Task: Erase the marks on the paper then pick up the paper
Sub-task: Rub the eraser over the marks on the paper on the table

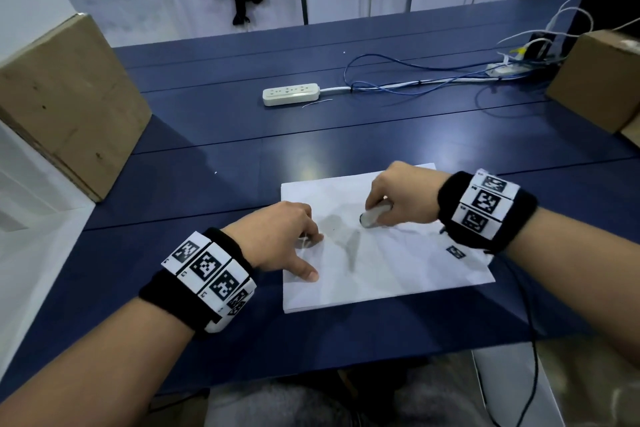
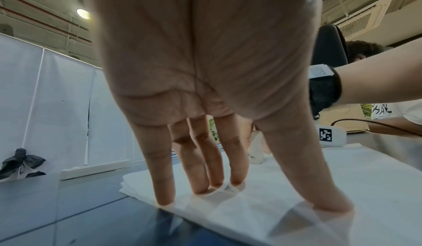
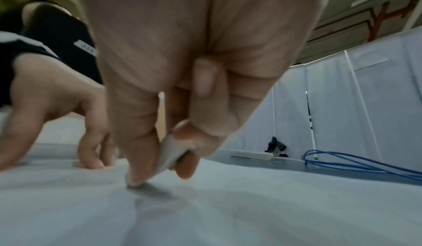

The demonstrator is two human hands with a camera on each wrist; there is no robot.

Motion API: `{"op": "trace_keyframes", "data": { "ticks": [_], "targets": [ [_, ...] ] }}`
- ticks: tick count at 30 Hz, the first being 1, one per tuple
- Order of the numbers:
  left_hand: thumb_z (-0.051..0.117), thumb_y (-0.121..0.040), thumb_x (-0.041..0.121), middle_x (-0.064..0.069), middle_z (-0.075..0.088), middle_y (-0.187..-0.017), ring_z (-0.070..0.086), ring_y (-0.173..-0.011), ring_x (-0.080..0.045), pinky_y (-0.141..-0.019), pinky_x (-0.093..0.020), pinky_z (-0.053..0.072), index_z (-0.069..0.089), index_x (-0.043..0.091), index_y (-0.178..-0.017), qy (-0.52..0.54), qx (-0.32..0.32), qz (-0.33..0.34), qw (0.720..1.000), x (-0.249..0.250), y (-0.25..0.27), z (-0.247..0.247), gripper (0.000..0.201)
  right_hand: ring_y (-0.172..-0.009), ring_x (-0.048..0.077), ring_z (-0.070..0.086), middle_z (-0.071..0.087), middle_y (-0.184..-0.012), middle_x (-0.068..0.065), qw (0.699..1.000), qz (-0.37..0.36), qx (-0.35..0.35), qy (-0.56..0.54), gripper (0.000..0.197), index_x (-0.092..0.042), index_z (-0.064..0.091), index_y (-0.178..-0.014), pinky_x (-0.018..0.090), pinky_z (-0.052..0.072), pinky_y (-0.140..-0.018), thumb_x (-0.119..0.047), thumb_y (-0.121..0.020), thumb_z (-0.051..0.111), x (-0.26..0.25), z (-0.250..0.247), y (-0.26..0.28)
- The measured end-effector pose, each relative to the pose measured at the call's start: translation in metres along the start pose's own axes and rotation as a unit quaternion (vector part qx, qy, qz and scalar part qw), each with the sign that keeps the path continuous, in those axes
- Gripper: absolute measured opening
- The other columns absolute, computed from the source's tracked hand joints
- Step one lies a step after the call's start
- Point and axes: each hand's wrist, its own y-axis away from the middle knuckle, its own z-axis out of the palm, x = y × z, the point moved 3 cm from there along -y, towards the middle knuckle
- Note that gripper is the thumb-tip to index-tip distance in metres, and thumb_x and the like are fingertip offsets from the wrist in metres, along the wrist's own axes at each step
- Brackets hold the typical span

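Note:
A white sheet of paper (image 1: 398,270) lies flat on the blue table (image 1: 214,135), with grey smudged marks (image 1: 343,232) near its middle. My left hand (image 1: 287,239) presses straight fingertips (image 2: 164,194) and thumb down on the paper's (image 2: 342,186) left part. My right hand (image 1: 398,198) pinches a white eraser (image 1: 372,217) and holds its lower end on the paper just right of the smudge. In the right wrist view the eraser (image 3: 166,157) sits between thumb and fingers, its tip touching the sheet (image 3: 228,213).
A white power strip (image 1: 290,93) with blue cables (image 1: 415,80) lies further back on the table. Cardboard boxes stand at the left (image 1: 69,104) and right (image 1: 599,80) edges. A black cord (image 1: 530,322) trails from my right wrist over the table's near edge.

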Motion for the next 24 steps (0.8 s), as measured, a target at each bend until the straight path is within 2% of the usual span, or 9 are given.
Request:
{"op": "trace_keyframes", "data": {
  "ticks": [2,5,7,9,11,14,19,22,24],
  "targets": [
    [0.082,-0.066,0.058,0.012,0.052,-0.100,0.057,-0.094,-0.013,-0.085,-0.037,0.051,0.068,0.028,-0.096,0.000,0.001,-0.003,1.000,-0.001,0.000,0.000,0.044,-0.075,0.022,0.063,0.071,-0.077,0.001,1.000,-0.009,-0.001,0.001,0.059,-0.018,0.074,-0.086,0.037,0.055,-0.071,-0.058,-0.060,0.038,-0.001,0.002,0.004],
    [0.082,-0.066,0.058,0.011,0.052,-0.101,0.057,-0.095,-0.014,-0.085,-0.038,0.051,0.069,0.027,-0.100,0.002,0.001,-0.004,1.000,-0.001,0.000,0.001,0.047,-0.073,0.005,0.056,0.070,-0.086,-0.008,0.994,-0.028,-0.103,0.012,0.030,-0.027,0.073,-0.092,0.029,0.053,-0.074,-0.037,-0.067,0.061,-0.018,0.013,0.026],
    [0.082,-0.067,0.057,0.011,0.052,-0.101,0.057,-0.095,-0.014,-0.085,-0.038,0.052,0.069,0.026,-0.099,0.000,-0.002,-0.003,1.000,-0.001,0.000,0.001,0.046,-0.074,0.004,0.057,0.070,-0.086,-0.009,0.992,-0.026,-0.127,0.002,0.028,-0.028,0.073,-0.094,0.028,0.053,-0.074,-0.037,-0.068,0.064,-0.020,0.017,0.029],
    [0.082,-0.067,0.056,0.011,0.052,-0.101,0.057,-0.094,-0.013,-0.085,-0.038,0.051,0.069,0.026,-0.098,-0.001,-0.004,-0.003,1.000,0.001,0.000,0.000,0.045,-0.074,0.013,0.062,0.071,-0.081,-0.005,0.998,-0.010,-0.069,-0.001,0.049,-0.023,0.074,-0.091,0.031,0.054,-0.072,-0.056,-0.063,0.050,-0.012,0.009,0.017],
    [0.082,-0.068,0.056,0.010,0.053,-0.102,0.057,-0.095,-0.013,-0.085,-0.038,0.051,0.069,0.025,-0.097,-0.004,-0.005,-0.003,1.000,0.001,0.000,0.000,0.045,-0.072,0.024,0.063,0.070,-0.073,0.002,1.000,0.007,-0.011,-0.002,0.062,-0.017,0.073,-0.085,0.038,0.056,-0.069,-0.063,-0.060,0.038,0.001,0.000,0.004],
    [0.082,-0.066,0.057,0.011,0.052,-0.101,0.057,-0.094,-0.013,-0.085,-0.038,0.052,0.069,0.026,-0.097,0.000,-0.002,-0.005,1.000,0.000,0.000,0.000,0.046,-0.070,0.023,0.060,0.068,-0.071,0.003,1.000,-0.012,-0.002,0.008,0.057,-0.017,0.071,-0.082,0.039,0.054,-0.068,-0.058,-0.062,0.037,0.003,0.003,0.005],
    [0.083,-0.065,0.057,0.013,0.052,-0.101,0.058,-0.095,-0.013,-0.084,-0.038,0.052,0.069,0.027,-0.096,0.009,0.000,-0.006,1.000,-0.002,-0.001,0.002,0.046,-0.067,0.001,0.053,0.061,-0.073,-0.013,0.991,-0.040,-0.127,0.020,0.024,-0.025,0.072,-0.087,0.024,0.048,-0.068,-0.035,-0.068,0.060,-0.022,0.018,0.030],
    [0.082,-0.066,0.057,0.012,0.052,-0.100,0.056,-0.094,-0.013,-0.084,-0.039,0.051,0.069,0.027,-0.097,0.002,-0.002,-0.003,1.000,0.000,0.000,0.001,0.045,-0.072,0.014,0.062,0.070,-0.076,-0.005,0.999,-0.012,-0.037,0.019,0.043,-0.022,0.073,-0.087,0.033,0.055,-0.070,-0.049,-0.065,0.047,-0.004,0.007,0.011],
    [0.082,-0.066,0.057,0.011,0.052,-0.100,0.056,-0.094,-0.013,-0.085,-0.039,0.051,0.068,0.027,-0.095,0.000,-0.001,-0.003,1.000,0.000,0.000,0.000,0.044,-0.070,0.022,0.061,0.068,-0.071,0.001,1.000,-0.007,0.000,0.026,0.040,-0.019,0.071,-0.081,0.039,0.054,-0.066,-0.046,-0.068,0.045,0.007,0.002,0.004]
  ]
}}
